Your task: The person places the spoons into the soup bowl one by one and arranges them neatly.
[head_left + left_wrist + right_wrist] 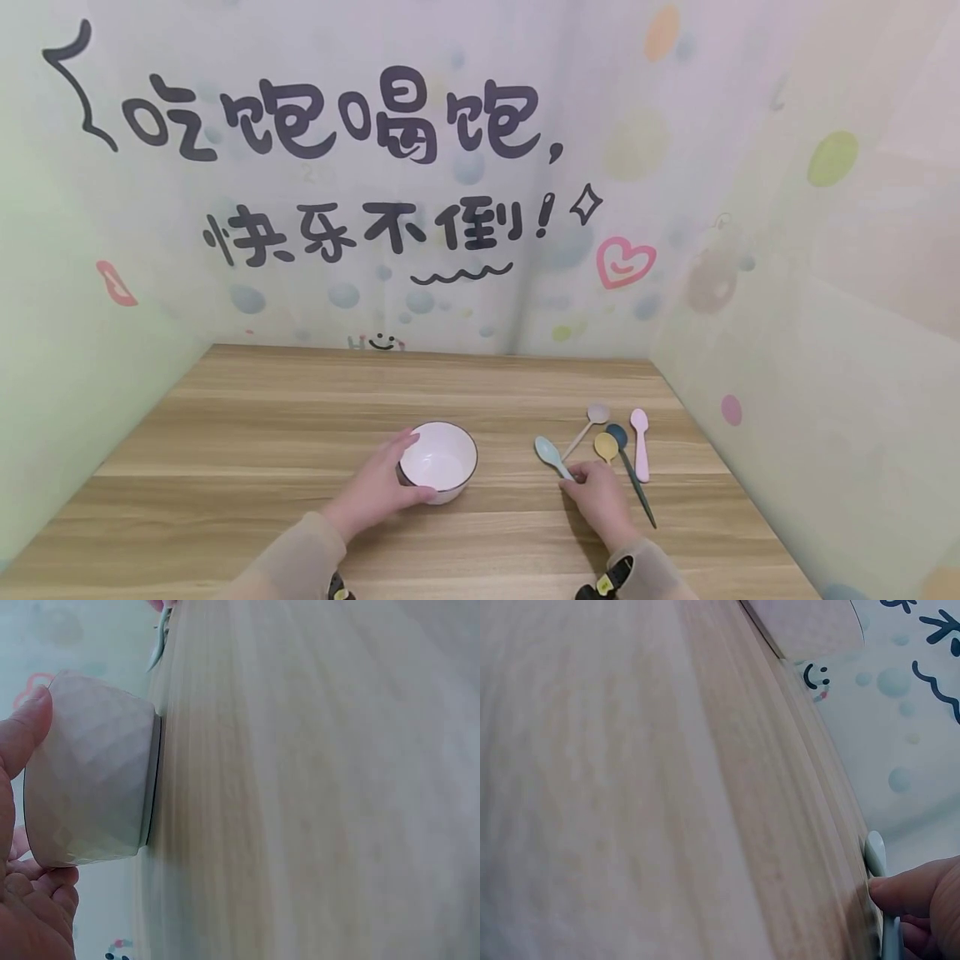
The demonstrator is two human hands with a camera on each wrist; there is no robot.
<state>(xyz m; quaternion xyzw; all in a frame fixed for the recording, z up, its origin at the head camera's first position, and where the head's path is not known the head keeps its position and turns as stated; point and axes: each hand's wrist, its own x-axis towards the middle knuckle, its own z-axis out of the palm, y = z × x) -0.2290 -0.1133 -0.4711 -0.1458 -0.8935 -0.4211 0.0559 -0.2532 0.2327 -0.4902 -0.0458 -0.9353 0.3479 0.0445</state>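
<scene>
Across the lower frame, a wooden table (300,417) meets pastel lettered walls (375,208); left hand (375,492) grasps the white bowl (438,458), right hand (600,492) pinches the pale blue spoon (551,454).

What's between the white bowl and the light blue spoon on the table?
Nothing: in the head view only bare wooden table separates the white bowl, held by the left hand, from the light blue spoon that the right hand pinches.

A white bowl (438,463) with a dark rim stands upright on the bench (270,433), empty. A pale blue spoon (551,454) lies flat to its right, bowl end pointing away.
</scene>
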